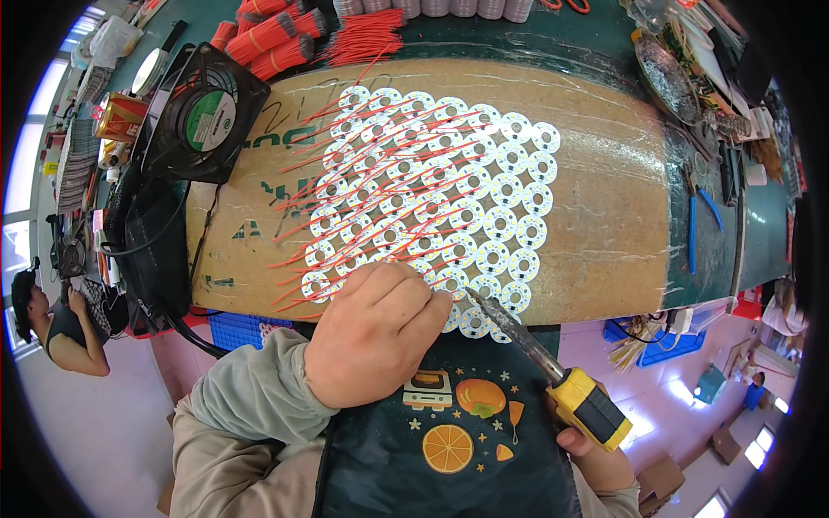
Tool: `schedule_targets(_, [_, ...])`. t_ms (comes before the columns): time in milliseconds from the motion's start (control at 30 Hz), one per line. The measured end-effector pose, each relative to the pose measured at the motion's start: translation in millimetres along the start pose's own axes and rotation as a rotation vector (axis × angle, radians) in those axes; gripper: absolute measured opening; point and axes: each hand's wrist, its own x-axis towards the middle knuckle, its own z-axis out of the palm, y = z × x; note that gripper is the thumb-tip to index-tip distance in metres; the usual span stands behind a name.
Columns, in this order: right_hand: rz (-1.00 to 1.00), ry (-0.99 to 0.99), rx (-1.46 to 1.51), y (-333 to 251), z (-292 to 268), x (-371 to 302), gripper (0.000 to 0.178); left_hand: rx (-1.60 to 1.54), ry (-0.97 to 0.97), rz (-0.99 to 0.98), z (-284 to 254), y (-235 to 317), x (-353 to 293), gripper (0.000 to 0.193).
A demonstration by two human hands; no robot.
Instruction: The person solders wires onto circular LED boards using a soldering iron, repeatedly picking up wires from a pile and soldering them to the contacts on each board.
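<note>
Round white LED boards (492,257), each ring-shaped with a centre hole, lie in tight rows on a brown board. Thin red wires (380,186) slant across many of them, running out past the left side. My left hand (376,328) is closed in a pinch over the near rows; its fingertips and whatever they hold are hidden. In my right hand (577,442) is a soldering iron (591,407) with a yellow and black handle. Its dark tip touches or hovers just over a near-row board beside my left fingers; which, I cannot tell.
A black fan (203,116) stands at the left. Bundles of red wire (275,45) lie at the back. Blue-handled pliers (692,226) and a round metal dish (667,76) sit at the right. A dark printed apron (371,466) covers my lap. Another person (73,332) sits far left.
</note>
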Motion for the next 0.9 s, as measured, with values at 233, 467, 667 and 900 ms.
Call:
schedule_targets(233, [-0.011, 0.0, -0.129, -3, -3, -2, 0.049, -0.01, 0.021, -0.019, 0, 0, -1, 0.033])
schedule_targets(467, [-0.009, -0.005, -0.087, -11, -4, 1, 0.053, 0.02, 0.03, -0.012, -11, 5, -10, 0.035])
schedule_targets(667, [0.044, -0.021, -0.116, -10, 1, 4, 0.064, -0.028, 0.017, 0.002, -8, 2, -17, 0.033])
schedule_targets(900, [-0.036, -0.04, -0.171, -3, 1, 3, 0.063, -0.022, -0.057, 0.018, -9, 2, -22, 0.031])
